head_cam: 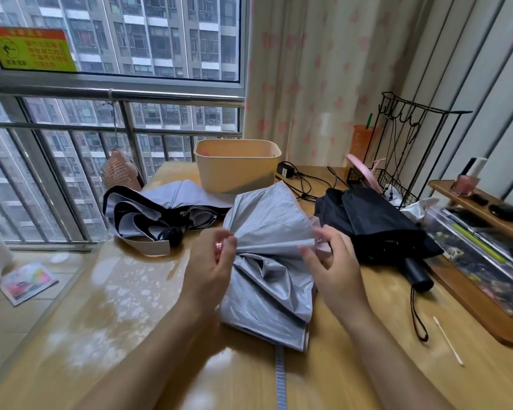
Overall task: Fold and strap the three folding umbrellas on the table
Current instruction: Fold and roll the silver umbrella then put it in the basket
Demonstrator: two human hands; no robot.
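Glossy wooden table [101, 321] against a barred window [116, 48], tower blocks outside. Pink-patterned curtain [308, 69] at 1 o'clock. Beige bin [237, 167] at 12, cables [305, 179] just right of it, wire rack [412, 149] at 2. A wooden tray [471, 315] with clutter runs along the right edge at 3–4, and a cotton swab [449, 341] lies on the table at 4. Booklet [27, 282] on the floor at 9. Hard to read: glare patches over the table's left half; tray contents too blurred to name; a small pink item under the left fingers, can't tell what. A strap [280, 377] runs off the bottom edge at 6, and both forearms are cut off there. Silver umbrella [267, 220] dead centre on the table, canopy loose, fanned in pleats, unstrapped. Left hand [211, 267] pinches the gathered pleats at mid-length, fingers curled. Right hand [335, 270] pinches the end of one folded pleat between thumb and fingers. Grey umbrella [160, 208] with black lining at 10, crumpled, just beside the bin. Black umbrella [373, 223] at 2–3, fabric loose, its handle [418, 275] and loop [418, 315] pointing toward 5.
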